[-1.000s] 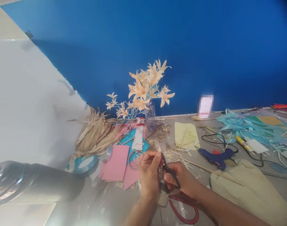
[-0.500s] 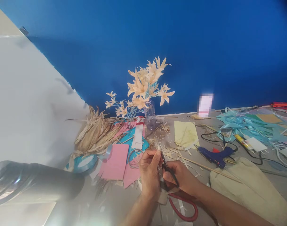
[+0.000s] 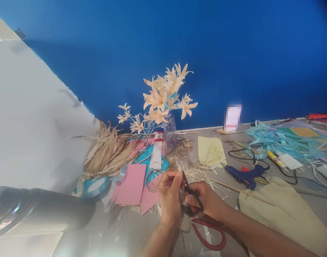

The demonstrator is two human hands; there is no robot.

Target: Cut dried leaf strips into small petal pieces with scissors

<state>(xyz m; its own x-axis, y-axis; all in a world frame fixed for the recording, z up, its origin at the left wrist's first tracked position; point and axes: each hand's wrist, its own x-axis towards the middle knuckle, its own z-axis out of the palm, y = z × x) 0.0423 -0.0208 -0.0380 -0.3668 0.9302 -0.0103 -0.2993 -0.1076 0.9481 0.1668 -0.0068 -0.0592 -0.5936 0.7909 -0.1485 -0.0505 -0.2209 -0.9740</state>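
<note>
My right hand [image 3: 206, 198] is closed round dark-handled scissors [image 3: 192, 194], whose blades point up and away from me. Just left of them, my left hand [image 3: 170, 189] pinches a small pale strip [image 3: 180, 167] between thumb and fingers, its tip lying along the blades. Most of the strip is hidden by the fingers. Below both hands a red-handled tool [image 3: 213, 246] lies on the table, partly covered by my right hand and wrist. Pale cream flowers [image 3: 160, 98] on blue-wrapped stems stand in a clear bottle [image 3: 170, 132] beyond my hands.
Left lie a bundle of dried husks [image 3: 107, 153], a blue ribbon roll [image 3: 95, 187] and pink paper [image 3: 131, 184]. To the right are a blue glue gun [image 3: 241, 175], yellow paper [image 3: 212, 151], a beige cloth [image 3: 281, 210] and blue ribbon scraps [image 3: 270, 137]. Thin cuttings litter the middle.
The view has shifted slightly, so the background sits a little further left. Both hands keep nearly the same pose, still holding the scissors and the strip.
</note>
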